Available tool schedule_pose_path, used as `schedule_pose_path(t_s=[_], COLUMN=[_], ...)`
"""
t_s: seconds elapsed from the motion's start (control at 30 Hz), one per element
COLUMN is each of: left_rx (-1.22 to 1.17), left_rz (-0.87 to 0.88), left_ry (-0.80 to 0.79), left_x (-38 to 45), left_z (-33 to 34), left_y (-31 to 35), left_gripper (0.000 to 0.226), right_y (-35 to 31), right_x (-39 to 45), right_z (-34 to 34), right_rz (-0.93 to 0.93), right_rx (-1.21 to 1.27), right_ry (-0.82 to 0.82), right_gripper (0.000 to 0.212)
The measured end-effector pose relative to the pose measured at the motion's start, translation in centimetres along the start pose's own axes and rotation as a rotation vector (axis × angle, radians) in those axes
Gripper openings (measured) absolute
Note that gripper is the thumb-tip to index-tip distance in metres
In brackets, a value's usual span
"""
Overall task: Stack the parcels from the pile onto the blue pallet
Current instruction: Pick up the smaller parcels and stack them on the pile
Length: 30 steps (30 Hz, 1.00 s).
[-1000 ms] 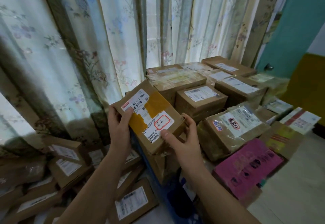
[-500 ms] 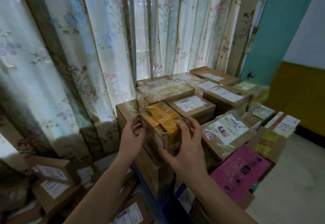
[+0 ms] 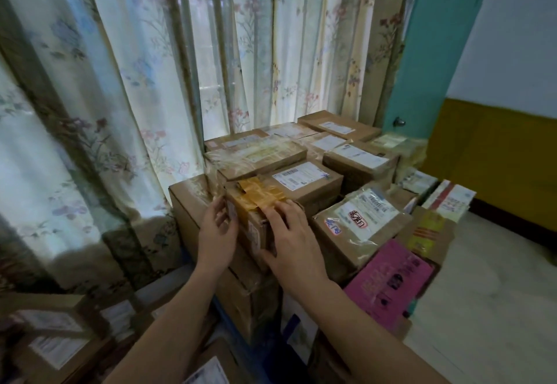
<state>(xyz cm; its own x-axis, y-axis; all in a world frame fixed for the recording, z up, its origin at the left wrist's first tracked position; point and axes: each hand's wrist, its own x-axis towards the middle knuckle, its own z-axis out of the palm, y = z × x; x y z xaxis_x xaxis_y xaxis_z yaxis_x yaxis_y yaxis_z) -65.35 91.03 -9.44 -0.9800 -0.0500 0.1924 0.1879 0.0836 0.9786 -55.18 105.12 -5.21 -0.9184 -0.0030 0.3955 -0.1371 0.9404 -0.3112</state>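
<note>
A small brown parcel with yellow tape (image 3: 256,199) stands on top of a larger cardboard box (image 3: 193,211) at the near left corner of the stack. My left hand (image 3: 218,233) lies flat against its left side. My right hand (image 3: 291,239) rests over its right top edge, fingers spread and straight. Several taped parcels (image 3: 304,172) fill the stack behind and to the right. A sliver of the blue pallet (image 3: 232,329) shows below, between my forearms. The pile of loose parcels (image 3: 57,344) lies on the floor at the lower left.
Floral curtains (image 3: 180,67) hang close behind and left of the stack. A pink parcel (image 3: 391,281) and a plastic-wrapped parcel (image 3: 358,217) sit at the right front. A teal door frame (image 3: 428,46) and pale floor (image 3: 494,293) are to the right.
The taped parcel, held up tilted a second ago, has been turned and set down on the corner box. My hands went from gripping it to lying flat against its sides.
</note>
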Motion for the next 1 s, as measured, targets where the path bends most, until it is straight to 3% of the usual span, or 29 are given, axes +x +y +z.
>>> schedule_pose_path(t_s=[0.17, 0.27, 0.4, 0.57, 0.73, 1.0], left_rx=[0.064, 0.164, 0.349, 0.606, 0.856, 0.911], left_rz=[0.004, 0.047, 0.097, 0.157, 0.085, -0.184], left_ry=[-0.003, 0.009, 0.026, 0.107, 0.176, 0.576], left_x=[-1.0, -2.4, -5.4, -13.2, -23.5, -42.6], left_z=[-0.9, -2.7, -7.0, -13.5, -23.6, -40.7], left_y=[-0.1, -0.1, 0.7, 3.3, 3.4, 4.2], left_gripper=[0.061, 0.058, 0.056, 0.052, 0.055, 0.054], right_y=[0.5, 0.6, 0.2, -2.4, -9.4, -25.7], right_x=[-0.1, -2.0, -5.9, -9.9, -14.2, -22.7], right_z=[-0.6, -1.1, -1.6, -1.4, 2.8, 7.5], right_rz=[-0.025, -0.073, -0.132, -0.199, -0.276, -0.344], right_rx=[0.024, 0.037, 0.146, 0.32, 0.543, 0.828], right_ry=[-0.021, 0.064, 0.127, 0.079, -0.087, -0.384], right_gripper=[0.084, 0.078, 0.062, 0.061, 0.069, 0.067])
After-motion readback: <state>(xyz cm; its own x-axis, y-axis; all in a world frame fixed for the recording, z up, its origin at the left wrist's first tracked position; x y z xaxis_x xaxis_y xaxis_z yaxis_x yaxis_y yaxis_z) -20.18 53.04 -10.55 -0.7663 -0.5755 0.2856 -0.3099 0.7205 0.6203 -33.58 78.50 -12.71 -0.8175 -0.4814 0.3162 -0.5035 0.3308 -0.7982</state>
